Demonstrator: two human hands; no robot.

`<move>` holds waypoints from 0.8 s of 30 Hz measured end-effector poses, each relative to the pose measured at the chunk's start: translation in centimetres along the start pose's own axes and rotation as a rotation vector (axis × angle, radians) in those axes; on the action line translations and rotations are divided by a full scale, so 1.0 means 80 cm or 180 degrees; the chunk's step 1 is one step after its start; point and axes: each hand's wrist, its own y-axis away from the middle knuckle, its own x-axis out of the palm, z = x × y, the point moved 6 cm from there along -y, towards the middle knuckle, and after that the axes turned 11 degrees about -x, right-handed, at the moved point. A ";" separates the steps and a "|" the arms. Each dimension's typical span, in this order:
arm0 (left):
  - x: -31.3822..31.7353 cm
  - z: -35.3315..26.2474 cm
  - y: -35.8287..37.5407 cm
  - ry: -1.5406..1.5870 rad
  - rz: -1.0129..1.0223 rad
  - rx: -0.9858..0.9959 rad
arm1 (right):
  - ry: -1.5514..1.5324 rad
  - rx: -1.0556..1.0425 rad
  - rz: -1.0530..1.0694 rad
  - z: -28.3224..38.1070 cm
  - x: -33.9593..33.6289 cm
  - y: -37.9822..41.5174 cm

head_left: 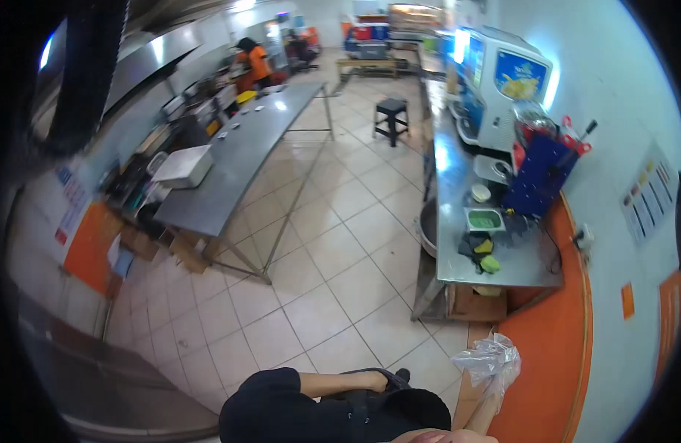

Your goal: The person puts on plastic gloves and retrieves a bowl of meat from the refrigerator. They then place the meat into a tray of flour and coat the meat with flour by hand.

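Observation:
My left hand [374, 381] is in front of my waist, against dark cloth [394, 378]. Its fingers are mostly hidden there, so their grip does not show. Off to the right, beside the orange lower wall, my right hand [491, 369] is wrapped in loose, clear crinkled plastic [495, 353] that looks like a disposable glove. Blur and glare on the plastic hide how the fingers lie. Nearest to this hand is the steel counter [458, 269], bearing a dark cloth [473, 244], crumpled green-yellow pieces [489, 263] and a metal tray with green contents [484, 219].
A drink dispenser [503, 88] and a dark blue board [540, 173] stand on the right counter. Left is a long steel table [244, 155] with a white tub [185, 166]. A black stool [391, 118] stands on the tiles. Far back, a person in orange [259, 63] works.

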 end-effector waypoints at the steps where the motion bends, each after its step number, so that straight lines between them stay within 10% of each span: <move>1: 0.002 0.000 -0.012 0.0027 -0.0066 0.0011 | -0.0040 -0.0044 0.0155 0.001 0.016 -0.018; 11: 0.037 -0.003 -0.045 0.1154 -0.0160 0.0046 | -0.0405 -0.0218 0.1583 -0.014 0.146 -0.085; 18: -0.091 -0.060 0.084 0.2294 -0.0716 0.0694 | -0.0720 -0.0533 0.2547 0.004 0.248 -0.028; 21: -0.079 -0.051 0.070 0.1479 -0.0676 0.0882 | -0.0814 -0.0301 0.2954 -0.007 0.284 0.011; 24: -0.123 -0.021 0.111 0.1925 -0.1474 -0.0715 | -0.1631 0.0946 0.3110 0.019 0.293 0.044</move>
